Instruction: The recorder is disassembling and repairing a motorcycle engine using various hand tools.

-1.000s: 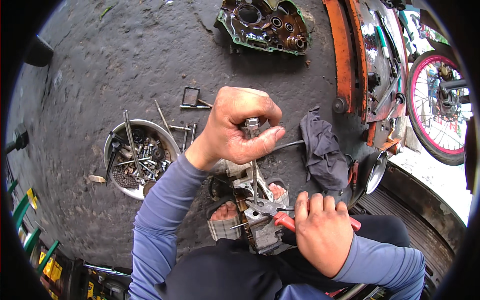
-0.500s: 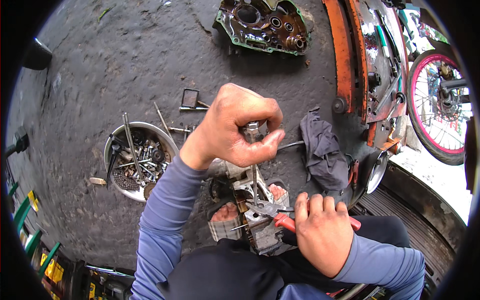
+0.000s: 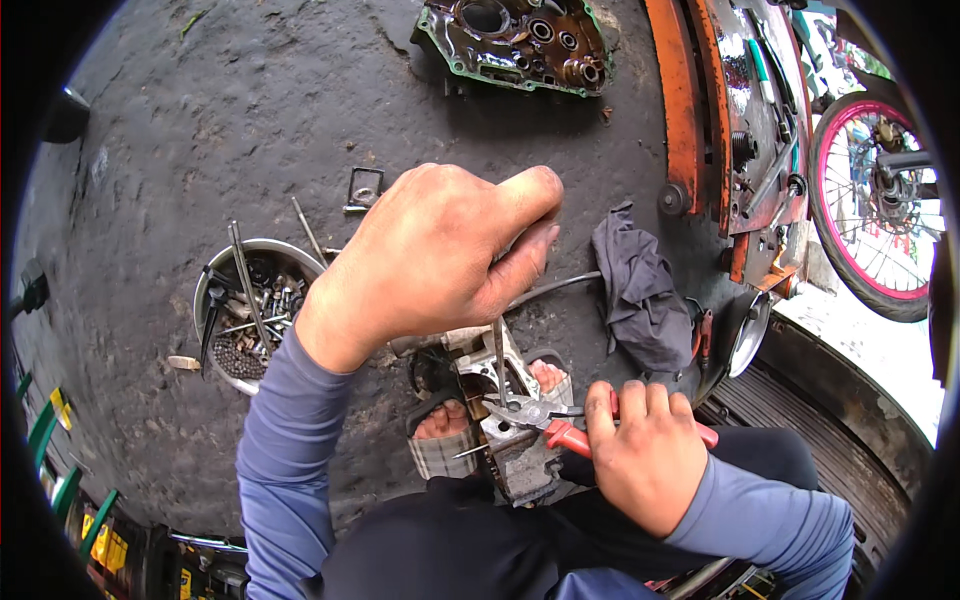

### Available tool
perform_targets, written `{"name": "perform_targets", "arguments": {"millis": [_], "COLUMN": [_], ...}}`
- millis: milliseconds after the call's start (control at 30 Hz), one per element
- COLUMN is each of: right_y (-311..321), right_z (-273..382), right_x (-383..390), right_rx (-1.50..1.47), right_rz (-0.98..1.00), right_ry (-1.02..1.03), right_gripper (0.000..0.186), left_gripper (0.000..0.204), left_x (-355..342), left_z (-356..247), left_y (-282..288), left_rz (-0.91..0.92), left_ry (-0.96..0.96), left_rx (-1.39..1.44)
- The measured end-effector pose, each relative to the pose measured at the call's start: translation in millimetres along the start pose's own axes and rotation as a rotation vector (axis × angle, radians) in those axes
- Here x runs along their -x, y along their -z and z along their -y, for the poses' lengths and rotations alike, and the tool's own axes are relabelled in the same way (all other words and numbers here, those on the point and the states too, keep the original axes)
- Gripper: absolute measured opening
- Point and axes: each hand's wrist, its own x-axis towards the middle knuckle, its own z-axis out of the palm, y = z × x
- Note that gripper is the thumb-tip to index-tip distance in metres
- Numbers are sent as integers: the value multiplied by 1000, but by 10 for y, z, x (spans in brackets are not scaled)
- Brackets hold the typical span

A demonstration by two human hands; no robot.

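My left hand (image 3: 430, 250) is closed around the top of an upright metal rod (image 3: 499, 355), whose upper end its fingers hide. The rod's lower end stands in a dirty aluminum engine block (image 3: 525, 465) between my sandaled feet (image 3: 438, 433). My right hand (image 3: 645, 450) grips red-handled pliers (image 3: 565, 434), their jaws at the rod just above the block.
An engine casing (image 3: 515, 75) lies at the top. A bowl of bolts and parts (image 3: 205, 310) is on the left, near a square tool (image 3: 362, 190). A gray rag (image 3: 640, 300), an orange tool stand (image 3: 685, 120) and a pink-rimmed wheel (image 3: 838, 200) are on the right.
My left hand has turned and moved slightly left, now covering the rod's hex top that showed earlier. The right hand and pliers have barely moved.
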Motion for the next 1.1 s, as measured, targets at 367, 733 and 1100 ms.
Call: {"name": "perform_targets", "arguments": {"millis": [367,733,1100], "right_y": [-504,-951,-1073], "right_z": [-599,-814,-732], "right_x": [-448,-1091,-1346], "right_rx": [-207,-340,-390], "right_rz": [-122,-201,-243], "right_ry": [426,766,849], "right_gripper": [33,33,51], "left_gripper": [26,26,23], "left_x": [-17,-174,-28], "left_z": [-169,-558,-632], "left_y": [23,85,-14], "left_rz": [43,245,70], "left_ry": [120,421,472], "left_rx": [-189,-653,-792]}}
